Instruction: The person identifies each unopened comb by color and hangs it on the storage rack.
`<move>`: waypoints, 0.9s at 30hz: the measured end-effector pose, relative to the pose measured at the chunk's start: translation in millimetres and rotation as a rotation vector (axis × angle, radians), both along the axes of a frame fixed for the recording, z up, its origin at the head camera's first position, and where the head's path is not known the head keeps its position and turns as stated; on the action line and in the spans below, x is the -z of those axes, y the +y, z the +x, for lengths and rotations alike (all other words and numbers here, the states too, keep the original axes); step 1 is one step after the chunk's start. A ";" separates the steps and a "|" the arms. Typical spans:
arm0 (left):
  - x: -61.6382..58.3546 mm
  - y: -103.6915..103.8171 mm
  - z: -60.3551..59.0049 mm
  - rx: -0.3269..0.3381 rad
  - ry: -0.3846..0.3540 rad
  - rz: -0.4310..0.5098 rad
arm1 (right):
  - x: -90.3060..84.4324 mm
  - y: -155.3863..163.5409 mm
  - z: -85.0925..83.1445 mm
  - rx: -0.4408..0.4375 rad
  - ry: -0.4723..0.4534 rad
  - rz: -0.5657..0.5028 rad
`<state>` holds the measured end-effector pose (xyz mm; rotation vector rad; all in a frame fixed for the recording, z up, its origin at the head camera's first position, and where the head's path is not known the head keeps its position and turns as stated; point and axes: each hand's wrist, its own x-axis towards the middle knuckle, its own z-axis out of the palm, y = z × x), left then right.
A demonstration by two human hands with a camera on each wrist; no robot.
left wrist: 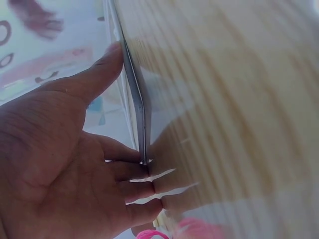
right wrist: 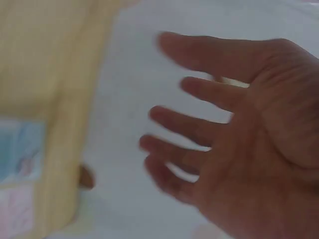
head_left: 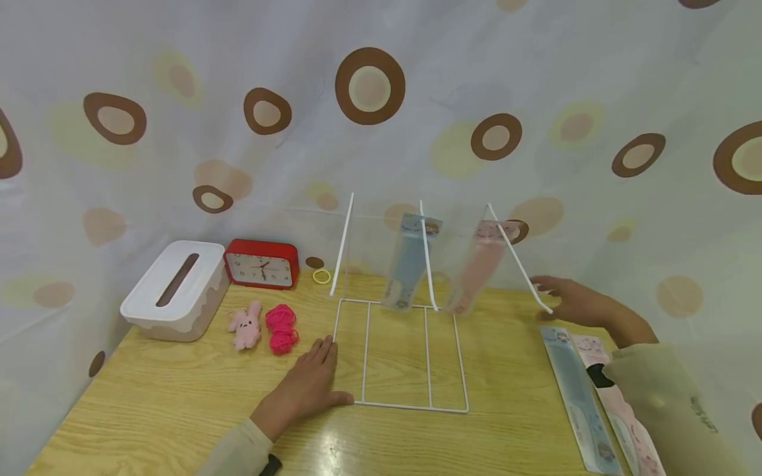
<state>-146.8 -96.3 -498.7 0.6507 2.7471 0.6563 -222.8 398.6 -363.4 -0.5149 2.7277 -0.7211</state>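
Observation:
A white wire rack (head_left: pixel 397 350) stands on the wooden table (head_left: pixel 178 410), its uprights leaning back. A blue packaged item (head_left: pixel 407 261) and a pink packaged item (head_left: pixel 479 264) lean in its slots. My left hand (head_left: pixel 309 387) lies flat on the table with straight fingers against the rack's front left corner; in the left wrist view the fingers (left wrist: pixel 124 174) press beside the wire (left wrist: pixel 137 99). My right hand (head_left: pixel 571 301) hovers by the rack's right upright, fingers spread and holding nothing, as the right wrist view also shows (right wrist: pixel 219 129).
More blue (head_left: pixel 574 390) and pink (head_left: pixel 625 410) packs lie at the table's right edge. At the left are a white tissue box (head_left: pixel 175 287), a red clock (head_left: pixel 260 264), a pink plush bunny (head_left: pixel 245 325), pink yarn (head_left: pixel 281 328) and a yellow ring (head_left: pixel 321 276). A dotted curtain hangs behind.

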 end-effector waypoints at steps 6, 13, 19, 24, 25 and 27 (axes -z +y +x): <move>-2.0 5.1 -0.9 0.005 0.007 0.011 | 48.7 53.9 16.5 0.051 -0.233 0.084; -2.2 1.8 0.5 -0.013 -0.007 -0.004 | 84.9 75.1 23.5 0.079 -0.174 0.040; -3.5 -1.2 0.6 -0.012 -0.015 0.012 | 87.8 69.8 16.6 0.084 -0.105 0.156; -3.9 -0.3 1.2 -0.008 -0.022 0.020 | 92.9 71.5 13.9 0.095 -0.096 0.220; -3.7 0.0 1.3 -0.008 -0.022 0.021 | 93.3 71.5 13.7 0.106 -0.100 0.223; -3.6 0.4 1.2 -0.008 -0.017 0.017 | 95.6 72.6 11.8 0.118 -0.081 0.230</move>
